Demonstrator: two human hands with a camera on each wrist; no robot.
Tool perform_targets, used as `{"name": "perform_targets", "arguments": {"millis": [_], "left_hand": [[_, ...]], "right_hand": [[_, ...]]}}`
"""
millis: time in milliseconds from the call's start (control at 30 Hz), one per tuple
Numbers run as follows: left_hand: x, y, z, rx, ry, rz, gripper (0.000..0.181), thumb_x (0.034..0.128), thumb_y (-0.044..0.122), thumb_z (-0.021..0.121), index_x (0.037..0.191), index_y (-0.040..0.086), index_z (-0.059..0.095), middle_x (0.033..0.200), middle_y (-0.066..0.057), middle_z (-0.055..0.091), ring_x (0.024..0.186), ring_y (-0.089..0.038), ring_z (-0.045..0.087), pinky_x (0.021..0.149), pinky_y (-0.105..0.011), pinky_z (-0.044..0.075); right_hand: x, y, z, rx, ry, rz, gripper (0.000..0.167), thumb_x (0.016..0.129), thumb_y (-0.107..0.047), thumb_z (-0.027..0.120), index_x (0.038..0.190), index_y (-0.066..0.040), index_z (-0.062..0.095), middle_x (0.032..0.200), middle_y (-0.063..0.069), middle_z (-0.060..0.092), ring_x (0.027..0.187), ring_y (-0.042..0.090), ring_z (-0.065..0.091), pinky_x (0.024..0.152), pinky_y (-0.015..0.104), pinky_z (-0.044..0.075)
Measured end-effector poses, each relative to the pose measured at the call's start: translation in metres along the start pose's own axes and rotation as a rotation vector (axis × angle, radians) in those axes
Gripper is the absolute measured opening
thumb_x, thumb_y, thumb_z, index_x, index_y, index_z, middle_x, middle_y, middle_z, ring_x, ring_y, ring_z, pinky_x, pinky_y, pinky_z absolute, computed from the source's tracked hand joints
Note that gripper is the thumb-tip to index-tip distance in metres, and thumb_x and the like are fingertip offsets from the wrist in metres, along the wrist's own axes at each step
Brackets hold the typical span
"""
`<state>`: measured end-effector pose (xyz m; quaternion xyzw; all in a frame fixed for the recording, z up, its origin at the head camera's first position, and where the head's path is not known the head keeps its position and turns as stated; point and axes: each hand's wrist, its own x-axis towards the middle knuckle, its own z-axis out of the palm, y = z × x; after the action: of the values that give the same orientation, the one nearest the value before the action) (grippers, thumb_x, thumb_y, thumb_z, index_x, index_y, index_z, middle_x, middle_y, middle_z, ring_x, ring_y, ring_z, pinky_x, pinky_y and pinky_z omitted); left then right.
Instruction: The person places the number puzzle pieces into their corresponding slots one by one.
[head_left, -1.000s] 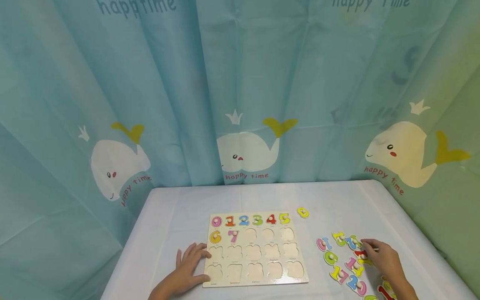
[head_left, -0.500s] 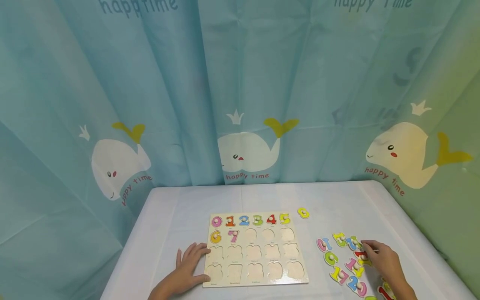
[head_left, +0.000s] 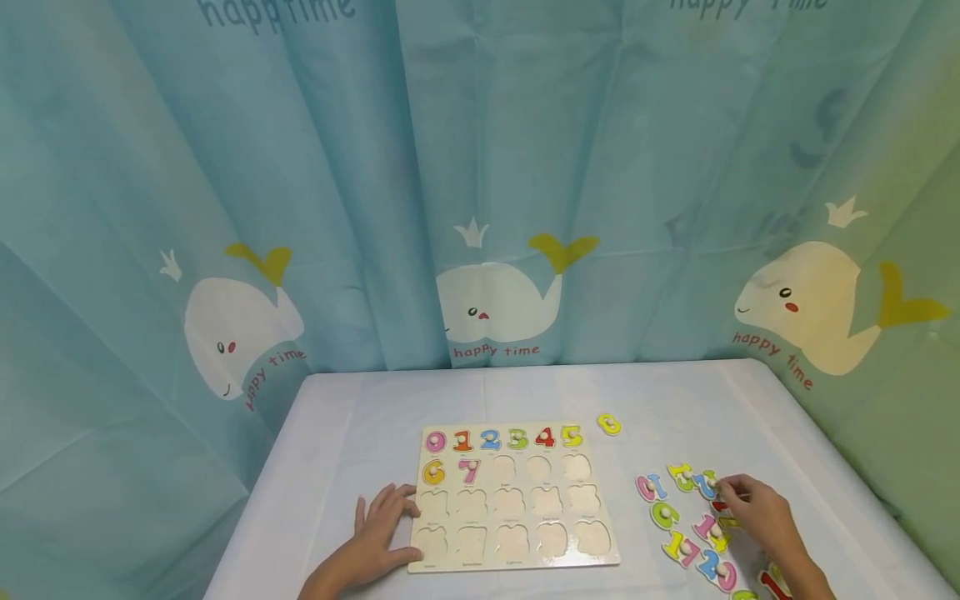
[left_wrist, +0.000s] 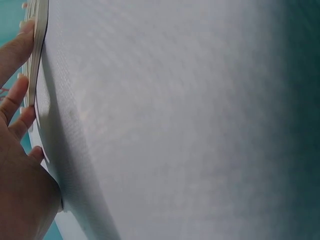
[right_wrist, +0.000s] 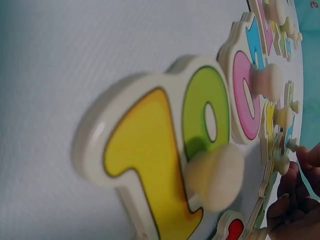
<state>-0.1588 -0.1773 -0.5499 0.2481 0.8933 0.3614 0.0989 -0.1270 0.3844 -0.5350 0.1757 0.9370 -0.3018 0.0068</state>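
My left hand [head_left: 378,537] rests against the left edge of a wooden number puzzle board [head_left: 491,567], thumb and fingers spread along it. In the left wrist view the fingertips touch the board's rim [left_wrist: 37,60]. Peg-knobbed numbers 0 to 7 sit in its upper slots. My right hand [head_left: 761,512] is bent over the loose number pieces at the right, its fingertips at the knob of a blue-and-green number piece [head_left: 703,483]. In the right wrist view its fingers [right_wrist: 302,165] come together by a small knob [right_wrist: 292,145]; they partly hide the contact.
Several loose two-digit pieces lie right of the board, including a pink-and-blue 10 [head_left: 651,487] and a yellow-and-pink 17 [head_left: 680,550]. A yellow piece [head_left: 609,425] lies beyond the board's upper right corner. A whale-print curtain [head_left: 495,167] hangs behind the white table [head_left: 360,433].
My right hand has shifted slightly left, its fingertips closer over the blue-and-green piece's knob. The left hand stays at the board's edge.
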Motion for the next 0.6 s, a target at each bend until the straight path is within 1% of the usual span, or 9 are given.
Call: {"name": "perform_targets", "arguments": {"millis": [67,133,267,400,533,600], "left_hand": [[0.0001,-0.0003,0.0004,0.0,0.004,0.0,0.04,0.0779,0.042,0.072,0.102,0.02,0.048,0.139,-0.015,0.036,0.131,-0.051,0.015,0.09,-0.074,-0.013],[-0.0001,-0.0013,0.0011,0.006,0.006,-0.002,0.04,0.0779,0.043,0.072,0.102,0.02,0.048,0.139,-0.014,0.036,0.132,-0.05,0.015,0.09,-0.074,-0.013],[-0.0002,-0.0017,0.0009,0.013,0.001,-0.01,0.04,0.0778,0.044,0.071,0.102,0.021,0.048,0.14,-0.013,0.036,0.132,-0.049,0.015,0.091,-0.074,-0.013],[0.0002,0.0002,-0.0015,-0.002,0.0,0.004,0.039,0.0777,0.04,0.073,0.1,0.02,0.048,0.14,-0.016,0.036,0.131,-0.051,0.015,0.09,-0.074,-0.013],[0.0003,0.0013,-0.0032,-0.004,-0.001,0.012,0.038,0.078,0.038,0.073,0.099,0.019,0.048,0.139,-0.017,0.036,0.131,-0.052,0.016,0.09,-0.074,-0.013],[0.0001,0.0012,-0.0034,0.0,-0.003,0.01,0.038,0.0784,0.038,0.072,0.1,0.019,0.048,0.139,-0.017,0.036,0.131,-0.052,0.016,0.09,-0.074,-0.013]], "right_hand": [[0.0004,-0.0019,0.0,-0.008,-0.015,0.001,0.037,0.092,-0.024,0.053,0.102,0.011,0.059,0.087,0.014,0.062,0.083,0.033,0.058,0.063,0.038,0.048],[0.0014,-0.0021,0.0009,-0.015,-0.023,0.007,0.037,0.092,-0.024,0.053,0.103,0.011,0.059,0.088,0.014,0.061,0.082,0.031,0.057,0.062,0.036,0.047],[0.0015,-0.0021,0.0018,-0.023,-0.013,0.0,0.039,0.093,-0.024,0.051,0.107,0.012,0.059,0.092,0.019,0.061,0.082,0.031,0.057,0.062,0.036,0.047],[0.0003,-0.0008,0.0018,-0.022,0.018,-0.014,0.038,0.094,-0.023,0.051,0.108,0.012,0.058,0.093,0.022,0.061,0.085,0.034,0.057,0.065,0.041,0.048],[-0.0003,0.0016,0.0015,-0.012,0.033,-0.022,0.037,0.094,-0.021,0.051,0.109,0.011,0.057,0.093,0.02,0.061,0.087,0.036,0.057,0.068,0.045,0.048],[-0.0008,0.0027,0.0016,-0.011,0.038,-0.021,0.036,0.094,-0.021,0.051,0.11,0.011,0.057,0.093,0.02,0.061,0.087,0.036,0.058,0.067,0.044,0.048]]}}
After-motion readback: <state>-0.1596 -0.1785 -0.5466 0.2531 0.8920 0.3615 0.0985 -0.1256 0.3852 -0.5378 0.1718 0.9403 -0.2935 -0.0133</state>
